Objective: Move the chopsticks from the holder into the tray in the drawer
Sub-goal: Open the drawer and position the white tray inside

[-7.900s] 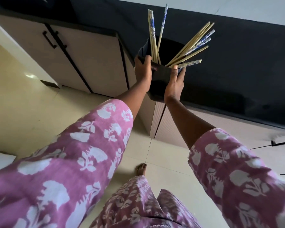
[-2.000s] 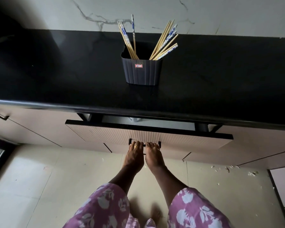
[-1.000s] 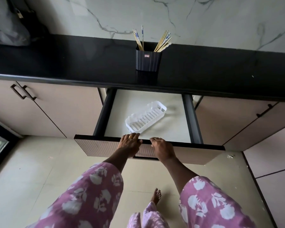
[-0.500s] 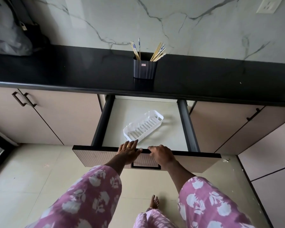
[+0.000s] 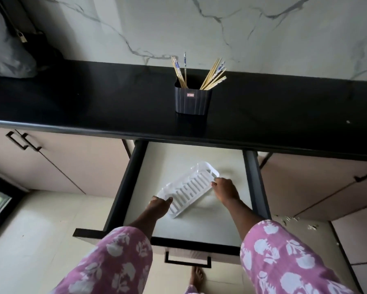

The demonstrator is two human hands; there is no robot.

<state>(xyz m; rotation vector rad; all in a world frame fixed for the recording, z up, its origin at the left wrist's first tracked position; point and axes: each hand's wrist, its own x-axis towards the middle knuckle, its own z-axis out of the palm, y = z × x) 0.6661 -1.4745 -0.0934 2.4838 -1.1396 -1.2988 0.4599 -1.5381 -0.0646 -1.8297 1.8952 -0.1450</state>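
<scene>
Several wooden chopsticks (image 5: 212,75) with blue-patterned ends stand in a dark ribbed holder (image 5: 192,101) on the black counter (image 5: 93,102). Below it the drawer (image 5: 131,177) is pulled open. Inside lies a white slotted tray (image 5: 189,187), set at a slant. My left hand (image 5: 159,207) grips the tray's near left corner. My right hand (image 5: 226,190) touches its right long edge, fingertips on the rim.
A grey bag (image 5: 6,54) rests on the counter's far left against the marble wall. Closed cabinet doors with black handles (image 5: 23,141) flank the drawer. The drawer's front handle (image 5: 187,261) juts toward me. Crumbs (image 5: 292,221) litter the floor at the right.
Both hands have left the drawer's front edge and reached into the drawer onto the white tray. The drawer stands open as it did half a second ago.
</scene>
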